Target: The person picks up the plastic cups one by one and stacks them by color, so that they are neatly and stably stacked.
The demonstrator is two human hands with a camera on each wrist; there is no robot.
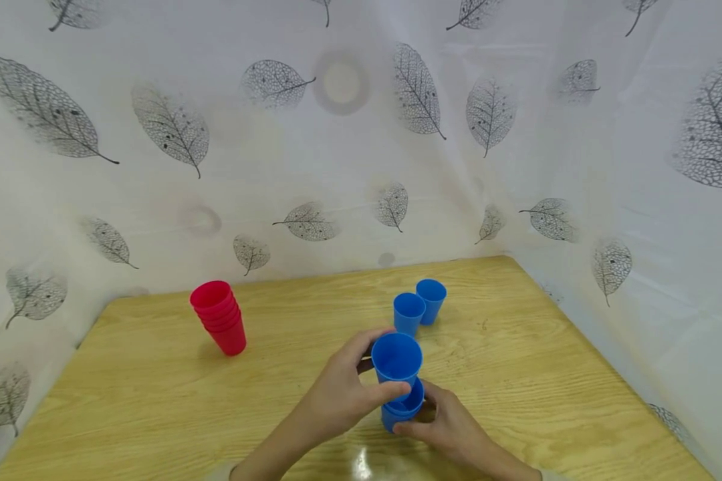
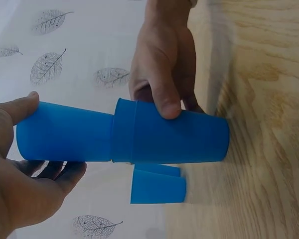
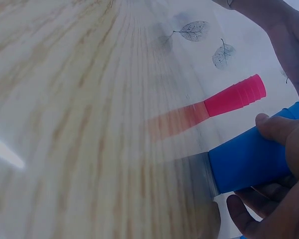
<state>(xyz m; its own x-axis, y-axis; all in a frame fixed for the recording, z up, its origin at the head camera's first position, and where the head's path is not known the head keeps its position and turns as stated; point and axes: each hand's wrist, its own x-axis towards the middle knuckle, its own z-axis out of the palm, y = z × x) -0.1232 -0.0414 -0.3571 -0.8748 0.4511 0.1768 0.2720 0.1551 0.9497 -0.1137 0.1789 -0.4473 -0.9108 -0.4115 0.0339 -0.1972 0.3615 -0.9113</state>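
Observation:
My left hand [image 1: 341, 387] grips a blue cup [image 1: 396, 361] near its rim, thumb on the near side and fingers on the far side. Its lower end sits in the mouth of a blue cup stack [image 1: 397, 417], which shows two rims close together in the left wrist view. My right hand [image 1: 454, 427] holds that stack from the right, its thumb [image 2: 165, 99] against the wall. In the right wrist view, the base of the stack [image 3: 249, 162] meets the tabletop.
Two more blue cups, a nearer one [image 1: 408, 314] and a farther one [image 1: 432, 300], stand upright behind my hands. A nested red cup stack [image 1: 222, 321] is on the left of the wooden table [image 1: 144, 387]. A leaf-patterned sheet [image 1: 337, 153] hangs behind and along the right side.

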